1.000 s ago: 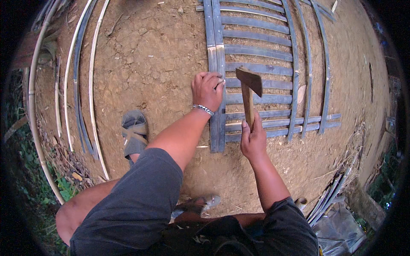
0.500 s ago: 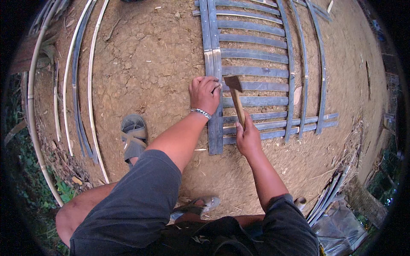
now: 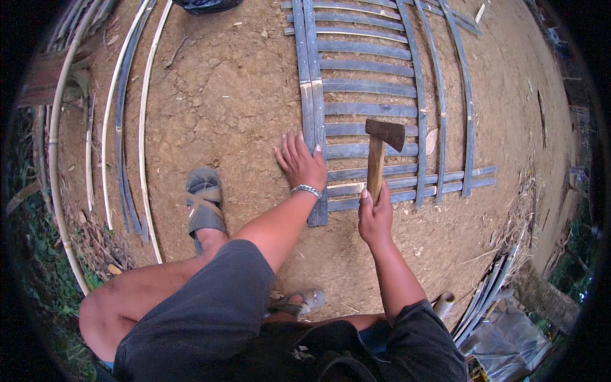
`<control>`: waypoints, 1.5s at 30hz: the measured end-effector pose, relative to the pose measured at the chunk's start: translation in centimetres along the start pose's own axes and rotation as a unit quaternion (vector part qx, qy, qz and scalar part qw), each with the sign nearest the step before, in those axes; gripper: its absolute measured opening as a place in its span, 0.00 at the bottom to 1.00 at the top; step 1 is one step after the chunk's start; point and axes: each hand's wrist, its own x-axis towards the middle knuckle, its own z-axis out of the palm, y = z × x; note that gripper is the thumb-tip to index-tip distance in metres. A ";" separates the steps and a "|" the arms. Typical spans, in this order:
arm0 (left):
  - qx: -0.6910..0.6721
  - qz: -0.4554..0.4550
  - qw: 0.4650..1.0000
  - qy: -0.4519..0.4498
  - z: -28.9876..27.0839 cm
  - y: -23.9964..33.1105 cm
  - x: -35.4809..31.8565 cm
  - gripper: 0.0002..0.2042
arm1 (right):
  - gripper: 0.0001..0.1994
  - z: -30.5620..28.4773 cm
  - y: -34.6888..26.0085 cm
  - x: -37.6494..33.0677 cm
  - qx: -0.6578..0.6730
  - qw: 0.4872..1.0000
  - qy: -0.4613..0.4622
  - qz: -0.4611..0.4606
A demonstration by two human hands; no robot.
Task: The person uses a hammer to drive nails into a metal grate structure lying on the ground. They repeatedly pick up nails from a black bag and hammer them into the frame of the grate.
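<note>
A frame of grey, split-bamboo slats (image 3: 369, 109) lies on the ground, its crosspieces running right from a doubled upright strip (image 3: 312, 105). On the lower part of that strip rests my left hand (image 3: 301, 163), fingers stretched out and apart; a chain bracelet circles the wrist. My right hand (image 3: 376, 218) is closed round the wooden handle of a small hatchet (image 3: 376, 158). The hatchet's dark metal head is uppermost, over the slats to the right of my left hand. Nothing shows between my left fingers and the strip.
Long bamboo strips (image 3: 143, 127) and a thicker pole (image 3: 56, 137) lie at the left. A black bag (image 3: 207, 5) sits at the top edge. Lower right are a bundle of strips (image 3: 487, 293), a bamboo tube end (image 3: 445, 300) and clear plastic sheeting (image 3: 506, 344). My sandalled foot (image 3: 205, 200) stands left of the frame.
My left hand has slid down the strip toward me and its fingers have spread out. The hatchet in my right hand has moved right, its head turned away from the strip. The view has shifted slightly.
</note>
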 end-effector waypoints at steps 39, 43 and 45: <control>0.098 -0.050 0.993 -0.049 1.1 1.6 0.7 0.32 | 0.24 0.7 2.1 3.7 0.026 0.984 -0.024 -0.173; 0.102 -0.057 0.992 -0.051 1.1 1.7 0.3 0.32 | 0.28 2.7 1.5 4.4 -0.179 0.973 -0.141 -0.046; 0.095 -0.060 0.992 -0.053 1.1 1.5 0.2 0.32 | 0.26 2.8 1.3 4.1 -0.144 0.983 -0.111 -0.023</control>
